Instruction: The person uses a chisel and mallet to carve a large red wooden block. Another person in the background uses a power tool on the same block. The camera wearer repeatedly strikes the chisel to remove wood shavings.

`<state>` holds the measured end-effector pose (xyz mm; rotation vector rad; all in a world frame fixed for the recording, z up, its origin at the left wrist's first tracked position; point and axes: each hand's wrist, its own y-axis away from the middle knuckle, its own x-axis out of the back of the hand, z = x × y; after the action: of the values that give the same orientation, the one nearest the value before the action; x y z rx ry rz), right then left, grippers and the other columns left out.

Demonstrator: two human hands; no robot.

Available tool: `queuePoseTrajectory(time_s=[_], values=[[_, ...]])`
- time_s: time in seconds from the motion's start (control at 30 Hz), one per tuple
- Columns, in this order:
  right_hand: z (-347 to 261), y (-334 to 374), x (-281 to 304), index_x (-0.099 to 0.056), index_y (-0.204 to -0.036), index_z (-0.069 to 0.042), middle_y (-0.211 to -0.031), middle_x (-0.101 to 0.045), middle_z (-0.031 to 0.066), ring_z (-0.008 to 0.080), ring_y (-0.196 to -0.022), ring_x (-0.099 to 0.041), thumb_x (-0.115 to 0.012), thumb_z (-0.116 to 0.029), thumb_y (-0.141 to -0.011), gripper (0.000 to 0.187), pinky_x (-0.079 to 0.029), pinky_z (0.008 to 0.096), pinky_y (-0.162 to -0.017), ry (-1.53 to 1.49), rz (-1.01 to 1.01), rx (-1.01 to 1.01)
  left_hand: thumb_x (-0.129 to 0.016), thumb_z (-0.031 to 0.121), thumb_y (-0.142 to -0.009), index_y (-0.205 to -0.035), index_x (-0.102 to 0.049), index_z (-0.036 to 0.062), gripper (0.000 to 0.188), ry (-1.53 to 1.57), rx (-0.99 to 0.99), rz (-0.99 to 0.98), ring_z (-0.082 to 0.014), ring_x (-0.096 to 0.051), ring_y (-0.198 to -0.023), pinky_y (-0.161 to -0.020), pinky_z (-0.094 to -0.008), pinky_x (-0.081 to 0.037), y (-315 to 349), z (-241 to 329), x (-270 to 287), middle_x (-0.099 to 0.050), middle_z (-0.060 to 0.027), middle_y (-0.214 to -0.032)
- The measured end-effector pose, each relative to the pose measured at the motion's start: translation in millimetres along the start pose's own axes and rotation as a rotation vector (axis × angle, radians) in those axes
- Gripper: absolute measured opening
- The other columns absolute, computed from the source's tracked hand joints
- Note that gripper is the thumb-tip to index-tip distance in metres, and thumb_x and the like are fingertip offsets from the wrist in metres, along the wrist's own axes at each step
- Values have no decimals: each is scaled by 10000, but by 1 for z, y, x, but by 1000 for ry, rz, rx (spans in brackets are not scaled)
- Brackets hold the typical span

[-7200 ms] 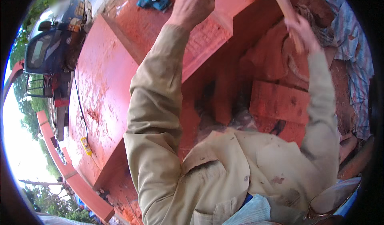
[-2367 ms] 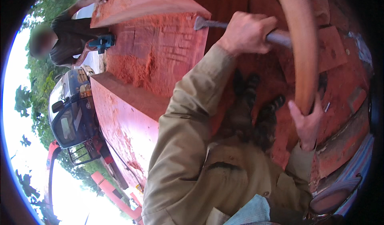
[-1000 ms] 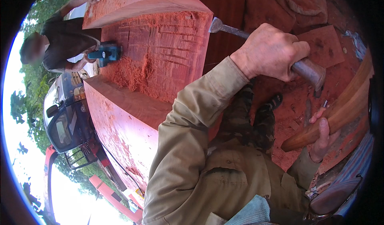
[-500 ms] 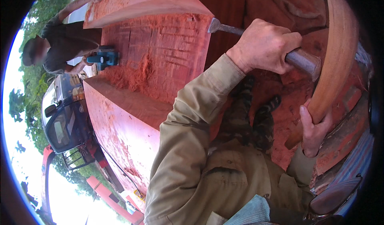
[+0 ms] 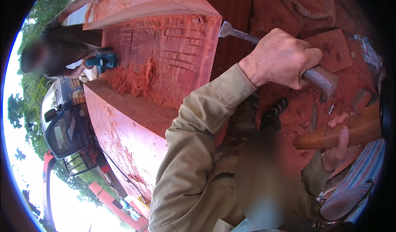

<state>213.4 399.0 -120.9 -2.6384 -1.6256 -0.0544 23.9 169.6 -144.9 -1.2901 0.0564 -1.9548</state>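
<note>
My left hand (image 5: 284, 58) is wrapped round a chisel (image 5: 324, 82), its wide steel blade beside the end edge of a large red timber block (image 5: 194, 54). Whether the blade touches the timber I cannot tell. The chisel's butt end sticks out below my fist. Lower right, my right hand (image 5: 341, 143) grips a smooth brown wooden club (image 5: 363, 129), which runs out of view at the right rim. Grooves cross the hollowed face of the block, and red shavings (image 5: 142, 77) lie heaped in it.
At the far left a co-worker holds a teal power planer (image 5: 103, 61) against the block. Behind stands a dark blue truck cab (image 5: 62, 129). Wood offcuts (image 5: 332, 46) lie on the red dusty ground, with a striped sheet (image 5: 354, 170) at the lower right.
The wooden club has swung down and away from the chisel's butt, now lying more level at the right. The chisel and my left hand have shifted slightly right.
</note>
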Motion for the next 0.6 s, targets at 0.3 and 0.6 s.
queuePoseTrajectory(time_s=[0.3,0.6], values=[[12,8,5,-418,-1407,68,-1057,-554,187,254,-930,-557,-683,-197,-951,590,-507,407,-862,-127,-31,-88,-851,270,-643,-834,-639,160,306,-52,-16,13,-281,-722,-679,-544,-424,-554,0,1,5,-672,-25,-716],[13,10,0,-416,-1411,65,-1063,-556,182,248,-940,-566,-689,-188,-951,592,-510,384,-854,-145,-47,-100,-863,294,-658,-833,-640,164,311,-15,3,51,-273,-723,-676,-543,-421,-549,1,-6,5,-662,-13,-701]])
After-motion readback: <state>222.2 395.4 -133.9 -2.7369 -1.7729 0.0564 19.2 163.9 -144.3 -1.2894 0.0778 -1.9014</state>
